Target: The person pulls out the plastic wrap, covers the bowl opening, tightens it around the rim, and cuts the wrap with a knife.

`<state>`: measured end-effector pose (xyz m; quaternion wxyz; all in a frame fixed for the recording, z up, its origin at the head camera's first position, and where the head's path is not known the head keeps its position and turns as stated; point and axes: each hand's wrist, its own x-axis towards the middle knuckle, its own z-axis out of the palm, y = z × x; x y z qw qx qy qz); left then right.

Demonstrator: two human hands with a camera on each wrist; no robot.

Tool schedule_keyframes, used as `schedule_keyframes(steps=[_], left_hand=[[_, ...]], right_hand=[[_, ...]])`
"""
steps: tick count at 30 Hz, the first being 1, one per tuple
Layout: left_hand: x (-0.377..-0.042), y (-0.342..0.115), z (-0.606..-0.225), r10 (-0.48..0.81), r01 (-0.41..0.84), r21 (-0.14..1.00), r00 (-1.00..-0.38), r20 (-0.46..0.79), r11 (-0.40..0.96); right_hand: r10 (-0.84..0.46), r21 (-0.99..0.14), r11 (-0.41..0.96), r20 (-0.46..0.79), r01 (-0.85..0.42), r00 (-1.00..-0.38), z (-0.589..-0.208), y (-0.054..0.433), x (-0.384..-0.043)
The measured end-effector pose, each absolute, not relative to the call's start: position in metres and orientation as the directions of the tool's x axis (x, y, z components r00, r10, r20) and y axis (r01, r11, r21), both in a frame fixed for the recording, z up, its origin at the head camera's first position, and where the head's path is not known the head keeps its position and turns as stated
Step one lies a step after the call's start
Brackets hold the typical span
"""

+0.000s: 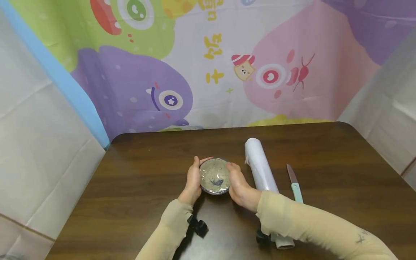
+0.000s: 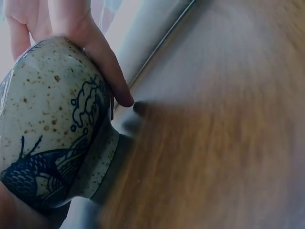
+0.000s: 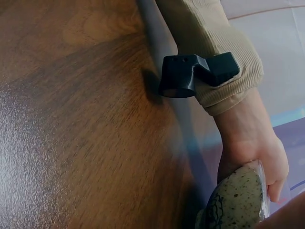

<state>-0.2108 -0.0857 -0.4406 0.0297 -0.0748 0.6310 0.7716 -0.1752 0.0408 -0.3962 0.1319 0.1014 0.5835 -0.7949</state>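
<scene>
A small speckled bowl (image 1: 212,169) with a dark fish drawn inside has clear plastic film stretched over its top. The left hand (image 1: 191,182) grips its left side, and the right hand (image 1: 239,186) holds the opposite side with its thumb near the rim. In the left wrist view, the bowl (image 2: 52,114) shows blue fish and wave drawings outside and a narrow foot close over the table. The right wrist view catches the left hand (image 3: 250,148) around the bowl (image 3: 238,193), where shiny film covers the rim.
A long white roll of film (image 1: 260,162) lies right of the bowl, partly beneath the right forearm. Farther right is a knife (image 1: 295,186) with a pale green handle, its end hidden by the sleeve. The brown table (image 1: 146,155) meets a cartoon-printed curtain (image 1: 208,104) at the back.
</scene>
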Motion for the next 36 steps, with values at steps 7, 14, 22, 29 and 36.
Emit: schedule_keyframes(steps=[7, 14, 22, 29, 36], left_hand=[[-0.21, -0.082, -0.44, -0.127, -0.095, 0.98, -0.985, -0.118, -0.175], [-0.209, -0.088, -0.439, -0.142, -0.048, 0.998, -0.988, -0.051, -0.027], [-0.207, -0.095, -0.426, -0.043, 0.006, 0.955, -0.999, 0.02, 0.297], [-0.209, -0.098, -0.395, 0.153, 0.21, 0.72, -0.978, 0.145, 0.662], [-0.201, -0.082, -0.373, 0.36, 0.367, 0.498, -0.926, 0.114, 0.785]], right_hand=[[-0.084, -0.903, -0.258, -0.333, 0.343, -0.939, -0.395, 0.045, -0.179], [-0.098, -0.915, -0.22, -0.325, 0.339, -0.941, -0.379, 0.05, -0.182], [-0.287, -0.962, -0.115, -0.205, 0.246, -0.936, -0.353, 0.092, -0.176], [-0.236, -0.981, 0.171, -0.131, 0.091, -0.963, -0.361, 0.143, -0.186], [-0.203, -0.857, 0.515, -0.159, 0.033, -0.966, -0.366, 0.188, -0.185]])
